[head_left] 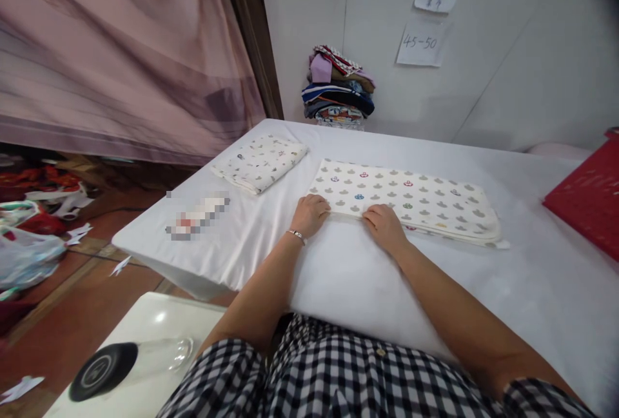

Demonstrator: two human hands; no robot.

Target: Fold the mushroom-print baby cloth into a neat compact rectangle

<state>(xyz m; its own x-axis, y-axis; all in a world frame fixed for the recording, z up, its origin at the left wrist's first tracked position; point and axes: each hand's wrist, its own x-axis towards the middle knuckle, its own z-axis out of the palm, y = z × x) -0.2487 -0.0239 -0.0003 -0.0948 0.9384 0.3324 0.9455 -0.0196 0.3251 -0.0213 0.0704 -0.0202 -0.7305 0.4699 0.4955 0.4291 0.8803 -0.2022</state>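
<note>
A long folded cloth (401, 195), cream with grey cloud-like shapes and small coloured figures, lies flat on the white-covered table (348, 276). At its near left corner my left hand (310, 215) curls its fingers closed over the edge. My right hand (385, 228) grips the same near edge a little further right, fingers bent together. The layers of the cloth show along its near right side. To the left rests a second folded cloth (261, 160), cream with small scattered prints, apart from both hands.
A pixelated item (196, 218) lies near the table's left edge. Behind the table rises a stack of folded fabrics (338, 92). A red object (590, 192) is at the right. A glass bottle with a black cap (104, 369) lies on a white surface (155, 315) at lower left.
</note>
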